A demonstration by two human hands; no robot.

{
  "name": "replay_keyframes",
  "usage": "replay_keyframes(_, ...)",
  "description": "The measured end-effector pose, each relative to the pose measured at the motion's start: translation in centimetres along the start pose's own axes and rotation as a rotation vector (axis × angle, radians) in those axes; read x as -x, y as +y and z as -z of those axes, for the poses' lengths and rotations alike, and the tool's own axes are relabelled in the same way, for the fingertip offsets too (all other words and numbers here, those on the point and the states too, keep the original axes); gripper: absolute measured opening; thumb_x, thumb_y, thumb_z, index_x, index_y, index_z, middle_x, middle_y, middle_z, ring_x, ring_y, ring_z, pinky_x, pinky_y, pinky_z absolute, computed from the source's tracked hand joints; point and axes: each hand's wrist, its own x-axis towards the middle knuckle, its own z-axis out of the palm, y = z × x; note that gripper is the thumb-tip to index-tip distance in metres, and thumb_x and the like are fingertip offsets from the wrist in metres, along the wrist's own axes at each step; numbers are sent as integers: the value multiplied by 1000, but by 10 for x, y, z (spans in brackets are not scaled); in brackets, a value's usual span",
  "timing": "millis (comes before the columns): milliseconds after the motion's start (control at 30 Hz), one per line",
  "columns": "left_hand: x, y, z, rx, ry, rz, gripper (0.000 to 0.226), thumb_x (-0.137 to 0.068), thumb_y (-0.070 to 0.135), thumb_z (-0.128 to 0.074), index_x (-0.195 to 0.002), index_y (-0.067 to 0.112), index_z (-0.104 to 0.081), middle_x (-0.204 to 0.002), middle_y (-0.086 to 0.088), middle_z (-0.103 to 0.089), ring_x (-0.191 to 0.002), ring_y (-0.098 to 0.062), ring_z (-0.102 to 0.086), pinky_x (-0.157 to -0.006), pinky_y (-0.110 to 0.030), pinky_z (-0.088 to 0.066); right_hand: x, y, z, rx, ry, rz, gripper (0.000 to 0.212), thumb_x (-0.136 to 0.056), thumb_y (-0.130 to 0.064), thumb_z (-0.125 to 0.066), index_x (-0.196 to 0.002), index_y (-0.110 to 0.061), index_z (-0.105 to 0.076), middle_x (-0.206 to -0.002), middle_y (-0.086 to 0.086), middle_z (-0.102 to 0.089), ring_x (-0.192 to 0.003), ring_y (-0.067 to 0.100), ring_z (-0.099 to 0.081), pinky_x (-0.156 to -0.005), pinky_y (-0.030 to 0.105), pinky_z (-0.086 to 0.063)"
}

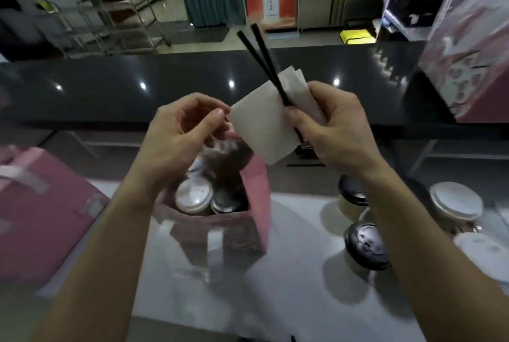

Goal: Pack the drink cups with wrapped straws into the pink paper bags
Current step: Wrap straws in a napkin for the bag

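Cups (194,195) already sit inside the open pink bag (254,198) at the middle of the surface (297,281); two lids show plainly, and there may be more under the left wrist, though blur makes that hard to tell. Above the bag, the right hand (334,128) has its grip closed on two black straws (264,62) and a folded white napkin (264,127). The left hand (181,132) pinches the napkin's near corner between thumb and fingertip. So the wrapping looks under way, and the straws are not yet in the bag. Four more cups (367,245) stand unpacked to the right. Another bag (41,217) waits at the left.
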Motion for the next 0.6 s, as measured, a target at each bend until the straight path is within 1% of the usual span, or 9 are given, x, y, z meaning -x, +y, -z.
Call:
replay_keyframes(100, 7, -40, 63, -136, -30, 29, 15, -106, 12, -70, -110, 25, -76, -96, 4, -81, -92, -15, -79, -83, -30, -62, -6, -20, -53, -30, -61, 18, 9, -99, -23, -71, -103, -16, -73, -86, 0, -68, -80, 27, -67, -68, 55, -58)
replay_keyframes(200, 11, -78, 96, -346, -62, 20, 17, -99, 19, -79, -111, 29, -74, -99, 15, -77, -101, -6, -73, -92, -37, -61, -6, -25, -94, -33, -146, 13, 7, -101, -27, -69, -106, -28, -73, -91, -10, -70, -85, 12, -68, -73, 38, -60)
replay_keyframes(267, 11, -101, 104, -499, -110, 23, 27, -94, 29, -85, -118, 33, -72, -112, 20, -73, -120, -10, -64, -109, -47, -53, -4, -21, -113, 30, -215, -35, 13, -103, -26, -69, -110, -37, -73, -95, -12, -71, -90, 9, -69, -76, 30, -58)
replay_keyframes(333, 8, -117, 107, -624, -168, 71, 47, -88, 46, -87, -130, 39, -66, -138, 14, -65, -150, -23, -42, -129, -53, -28, -4, -12, -127, 222, -277, -109, 18, -105, -26, -68, -118, -37, -74, -101, -11, -72, -95, 12, -69, -79, 32, -59)
replay_keyframes(367, 7, -124, 108, -652, -202, 91, 59, -85, 52, -87, -136, 42, -60, -152, 9, -58, -160, -26, -27, -134, -53, -13, -5, -8, -133, 369, -316, -133, 17, -104, -25, -67, -116, -35, -74, -101, -8, -73, -95, 15, -70, -78, 36, -59)
replay_keyframes(433, 7, -135, 106, -678, -284, 86, 82, -80, 60, -89, -149, 43, -49, -169, -2, -40, -168, -20, -4, -135, -51, 6, -10, -1, -141, 664, -422, -143, 15, -101, -21, -63, -95, -34, -69, -94, -3, -71, -91, 25, -69, -71, 40, -54)
replay_keyframes(467, 8, -139, 105, -686, -330, 80, 94, -77, 63, -91, -156, 42, -43, -174, -4, -32, -168, -16, 2, -134, -51, 11, -13, 1, -146, 782, -472, -146, 19, -99, -18, -61, -89, -34, -66, -93, 0, -71, -90, 28, -68, -68, 38, -50)
replay_keyframes(533, 10, -144, 102, -679, -419, 100, 119, -71, 65, -94, -166, 40, -27, -179, -3, -20, -167, -13, 9, -134, -50, 14, -22, 5, -157, 945, -531, -155, 16, -95, -15, -61, -92, -29, -69, -98, 5, -73, -91, 30, -69, -68, 35, -47)
replay_keyframes(600, 13, -147, 101, -629, -479, 148, 137, -66, 62, -98, -171, 39, -13, -181, 6, -8, -166, -12, 10, -134, -48, 5, -32, 10, -172, 1046, -581, -111, 13, -95, -12, -61, -98, -20, -71, -106, 7, -74, -97, 31, -71, -71, 36, -49)
